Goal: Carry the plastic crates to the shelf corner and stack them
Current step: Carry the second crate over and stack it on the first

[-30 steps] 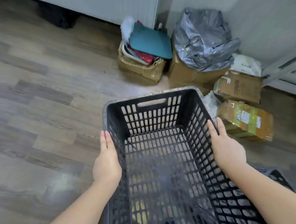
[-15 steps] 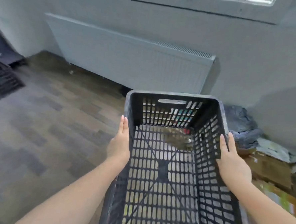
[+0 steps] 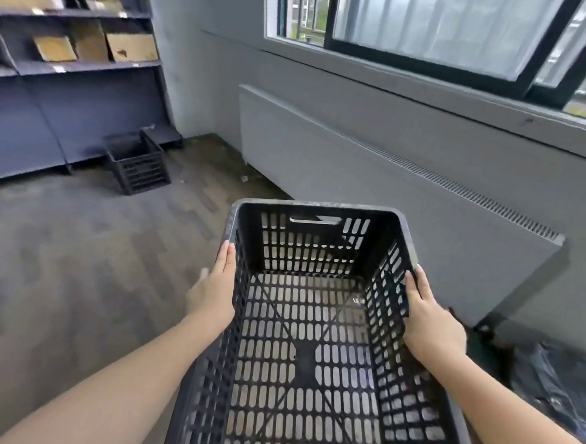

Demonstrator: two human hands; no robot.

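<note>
**Both hands flat on the crate's sides**

Both bare forearms reach forward from the lower corners. The left hand (image 3: pixel 213 294) lies flat against the outside of the left wall of the crate (image 3: pixel 320 206), fingers straight and together, pointing ahead. The right hand (image 3: pixel 431 321) presses the right wall likewise, fingers straight along the rim

A dark wood-patterned floor (image 3: pixel 75 277) runs to a grey wall (image 3: pixel 327 86) on the far side. A long white radiator (image 3: pixel 356 177) sits under a dark-framed window (image 3: pixel 433 34) that lets in daylight. Far left, dark blue shelves (image 3: pixel 71 67) hold cardboard boxes (image 3: pixel 130 47).
</note>
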